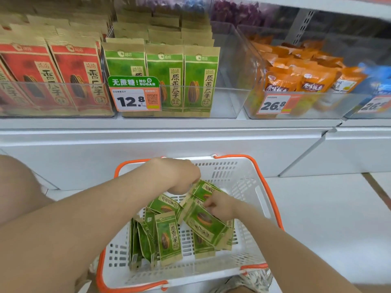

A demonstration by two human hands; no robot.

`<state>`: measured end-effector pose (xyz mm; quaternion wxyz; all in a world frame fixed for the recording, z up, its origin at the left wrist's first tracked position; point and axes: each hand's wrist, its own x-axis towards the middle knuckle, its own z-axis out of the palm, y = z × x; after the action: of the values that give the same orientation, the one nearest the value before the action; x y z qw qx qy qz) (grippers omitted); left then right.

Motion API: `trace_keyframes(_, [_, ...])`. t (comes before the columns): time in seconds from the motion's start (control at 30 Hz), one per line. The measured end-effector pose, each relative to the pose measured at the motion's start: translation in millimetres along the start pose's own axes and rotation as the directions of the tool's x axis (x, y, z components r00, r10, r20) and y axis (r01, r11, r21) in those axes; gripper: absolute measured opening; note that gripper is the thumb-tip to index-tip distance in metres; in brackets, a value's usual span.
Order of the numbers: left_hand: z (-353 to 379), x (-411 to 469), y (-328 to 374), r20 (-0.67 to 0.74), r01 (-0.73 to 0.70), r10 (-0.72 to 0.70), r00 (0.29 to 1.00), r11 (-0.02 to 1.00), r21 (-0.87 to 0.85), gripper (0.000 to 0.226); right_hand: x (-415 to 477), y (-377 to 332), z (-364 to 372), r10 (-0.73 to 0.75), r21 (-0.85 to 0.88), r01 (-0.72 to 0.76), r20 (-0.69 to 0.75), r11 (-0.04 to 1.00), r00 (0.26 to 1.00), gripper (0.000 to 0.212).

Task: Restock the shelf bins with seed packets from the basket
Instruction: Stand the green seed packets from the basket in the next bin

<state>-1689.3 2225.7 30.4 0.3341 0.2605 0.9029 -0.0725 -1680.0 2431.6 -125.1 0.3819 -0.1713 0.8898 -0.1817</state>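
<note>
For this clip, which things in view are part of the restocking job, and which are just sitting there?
In the job:
left hand and right hand, each with a grip on green seed packets
basket
green-packet bin, with room at its right side

Just sitting there:
red packets
orange snack bags
blue bags

A white shelf (169, 123) runs across the view, with a white base panel (190, 149) below it that meets a pale, smooth floor (328, 218). A brownish strip (378, 187) crosses the floor at the far right. An upper shelf (317, 5) closes the top right corner, above a grey slotted upright (304, 24). Orange bags (296, 66) and blue bags (376, 75) sit at the right behind orange-edged price tags (274, 104). The light is even and soft.
</note>
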Motion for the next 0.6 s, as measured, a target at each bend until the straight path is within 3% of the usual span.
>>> trace_keyframes(0.07, [-5.0,-5.0,-7.1,-0.016,0.009,-0.009,1.0,0.999,-0.042,0.056,-16.6,-23.9,-29.5,-0.057,0.239,0.063,-0.032,0.969,0.998,0.028])
trace_keyframes(0.17, [-13.5,-13.0,-19.5,-0.122,0.05,-0.072,0.99,0.984,-0.172,0.085,-41.3,-58.2,-66.2,-0.152,0.56,0.18,-0.098,0.809,0.984,0.033])
trace_keyframes(0.3, [-40.1,-36.9,-28.8,-0.301,-0.001,-0.125,0.945,0.922,-0.387,0.074,-63.9,-86.1,-101.3,-0.192,0.657,0.331,-0.276,0.678,0.942,0.022])
trace_keyframes(0.37, [-54.3,-52.5,-29.9,-0.359,-0.069,-0.18,0.916,0.81,-0.583,0.055,-73.1,-94.0,-118.3,-0.156,0.694,0.386,-0.372,0.608,0.915,0.021])
trace_keyframes(0.43, [-64.3,-64.2,-31.0,-0.364,-0.133,-0.256,0.896,0.627,-0.768,0.044,-85.0,-99.7,-135.8,-0.093,0.704,0.418,-0.451,0.573,0.888,0.027])
trace_keyframes(0.53, [-74.8,-74.0,-29.2,-0.412,-0.208,-0.395,0.821,0.465,-0.86,0.043,-108.8,-107.7,-164.9,-0.011,0.637,0.427,-0.549,0.642,0.836,0.036])
trace_keyframes(0.6, [-81.3,-75.6,-24.2,-0.447,-0.292,-0.494,0.746,0.36,-0.886,0.045,-121.9,-114.5,-182.9,0.071,0.629,0.475,-0.645,0.616,0.761,0.042])
